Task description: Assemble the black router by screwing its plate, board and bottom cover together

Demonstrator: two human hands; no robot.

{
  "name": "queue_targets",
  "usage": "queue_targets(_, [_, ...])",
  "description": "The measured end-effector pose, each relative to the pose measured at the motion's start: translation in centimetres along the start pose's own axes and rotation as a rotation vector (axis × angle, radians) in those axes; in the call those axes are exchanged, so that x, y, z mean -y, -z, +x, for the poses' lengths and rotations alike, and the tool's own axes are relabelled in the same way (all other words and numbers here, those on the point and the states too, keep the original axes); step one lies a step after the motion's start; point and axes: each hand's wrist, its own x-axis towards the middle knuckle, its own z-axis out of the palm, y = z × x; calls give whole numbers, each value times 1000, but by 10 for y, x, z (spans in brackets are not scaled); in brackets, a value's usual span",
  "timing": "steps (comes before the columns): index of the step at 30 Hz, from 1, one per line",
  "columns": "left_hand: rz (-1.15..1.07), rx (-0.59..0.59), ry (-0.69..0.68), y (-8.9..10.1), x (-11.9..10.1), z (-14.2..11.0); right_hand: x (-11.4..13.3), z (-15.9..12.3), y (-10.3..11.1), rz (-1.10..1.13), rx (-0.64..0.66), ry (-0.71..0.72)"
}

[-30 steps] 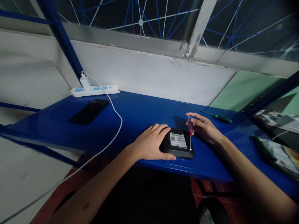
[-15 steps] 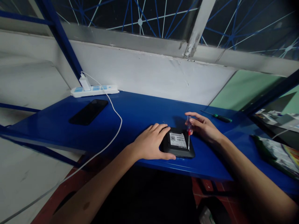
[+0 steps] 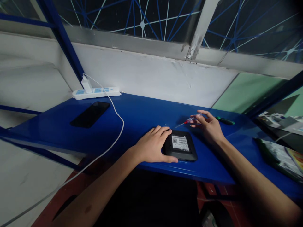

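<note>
A flat black device (image 3: 193, 148) with a white printed label lies near the front edge of the blue table. My left hand (image 3: 153, 145) clasps its left side, thumb along the front and fingers over the back corner. In my right hand (image 3: 208, 124) is a screwdriver (image 3: 189, 120) with a clear and red handle, pinched between the fingers. It leans nearly flat above the table behind the device, its shaft pointing left toward my left fingertips. Some tiny thing, too small to make out, lies on the table just past those fingertips.
A green and black screwdriver (image 3: 226, 121) lies beyond my right hand. On the left are a black phone (image 3: 91, 114), a white power strip (image 3: 97, 92) with a charger (image 3: 86, 84), and a white cable (image 3: 120, 118) crossing the table. A shiny plastic packet (image 3: 281, 157) is at the right.
My right hand has lifted the screwdriver off the device's right side and tipped it from upright to nearly flat, tip leftward. My left hand and the device stay in place.
</note>
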Motion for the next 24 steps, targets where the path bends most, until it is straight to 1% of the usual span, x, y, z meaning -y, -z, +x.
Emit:
queue_targets(5, [-8,-5,1,0,0,1,-5,0,-2,13,15,3])
queue_targets(15, [11,0,7,2,-1,1,-10,-6,-16,8,39,-31])
queue_targets(20, [8,-8,0,1,-1,1,-8,-8,-19,17,33,-21])
queue_targets(24, [11,6,11,0,0,1,-6,-7,-20,37,2,-6])
